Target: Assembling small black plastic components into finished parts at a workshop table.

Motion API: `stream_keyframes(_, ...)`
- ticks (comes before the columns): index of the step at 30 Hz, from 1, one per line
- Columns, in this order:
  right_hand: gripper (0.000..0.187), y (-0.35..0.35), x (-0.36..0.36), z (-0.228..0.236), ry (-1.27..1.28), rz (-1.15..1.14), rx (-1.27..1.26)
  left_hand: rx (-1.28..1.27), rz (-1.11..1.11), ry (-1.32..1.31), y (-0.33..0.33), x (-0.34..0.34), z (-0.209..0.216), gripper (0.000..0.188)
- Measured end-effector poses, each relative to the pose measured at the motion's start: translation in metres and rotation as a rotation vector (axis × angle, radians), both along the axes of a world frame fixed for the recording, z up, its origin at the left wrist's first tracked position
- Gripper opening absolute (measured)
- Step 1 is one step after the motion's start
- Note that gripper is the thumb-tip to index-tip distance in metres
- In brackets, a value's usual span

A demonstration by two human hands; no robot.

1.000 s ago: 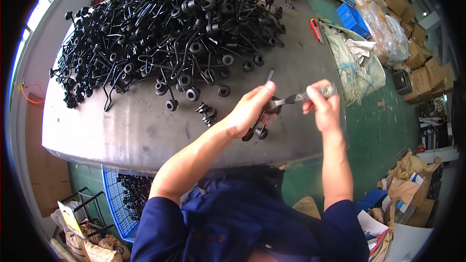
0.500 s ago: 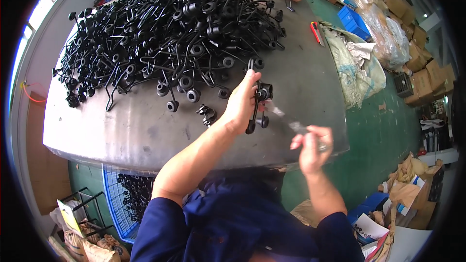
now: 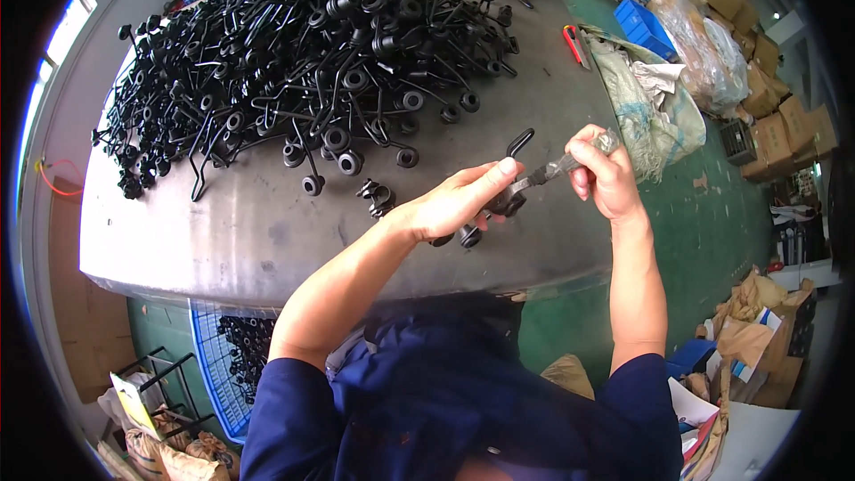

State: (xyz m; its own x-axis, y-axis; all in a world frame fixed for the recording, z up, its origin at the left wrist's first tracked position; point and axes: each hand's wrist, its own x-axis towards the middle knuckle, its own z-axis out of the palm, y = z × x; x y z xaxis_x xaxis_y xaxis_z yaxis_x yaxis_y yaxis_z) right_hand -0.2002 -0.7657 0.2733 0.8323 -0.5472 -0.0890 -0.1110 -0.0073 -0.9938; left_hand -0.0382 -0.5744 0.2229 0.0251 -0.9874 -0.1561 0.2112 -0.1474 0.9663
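Left to right: a pile of black rod parts (image 3: 303,62) covers the far left of the desk (image 3: 223,245); 1 loose black fitting (image 3: 380,199) lies before it. The left hand (image 3: 459,200) grasps a black rod part (image 3: 508,205), its looped end projecting past the thumb. A slender tool (image 3: 554,169) spans the 2 hands, its handle clenched in the right hand (image 3: 607,176). Blue marks on the pale sack (image 3: 666,129) are illegible.
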Motion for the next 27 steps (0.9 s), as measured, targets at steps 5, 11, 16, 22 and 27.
stream_keyframes(5, 0.015, 0.033, 0.008, -0.020, -0.055, -0.250, -0.086, 0.126, 0.200, 0.267, -0.007, 0.000, -0.011, 0.080)
stream_keyframes(11, 0.018, 0.122, -0.025, -0.107, -0.304, -0.360, -0.481, 0.182, 0.607, 0.455, -0.014, -0.003, -0.017, 0.071)
stream_keyframes(16, 0.035, 0.156, -0.029, -0.166, -0.362, -0.305, -0.625, 0.172, 0.692, 0.503, -0.015, -0.011, -0.024, 0.078)
stream_keyframes(22, 0.033, 0.148, -0.025, -0.138, -0.374, -0.165, -0.546, 0.108, 0.717, 0.566, -0.012, -0.005, -0.039, 0.074)
stream_keyframes(27, 0.021, 0.107, -0.043, -0.061, -0.503, -0.271, -0.369, -0.113, 0.605, 0.341, 0.041, 0.016, -0.012, 0.059)
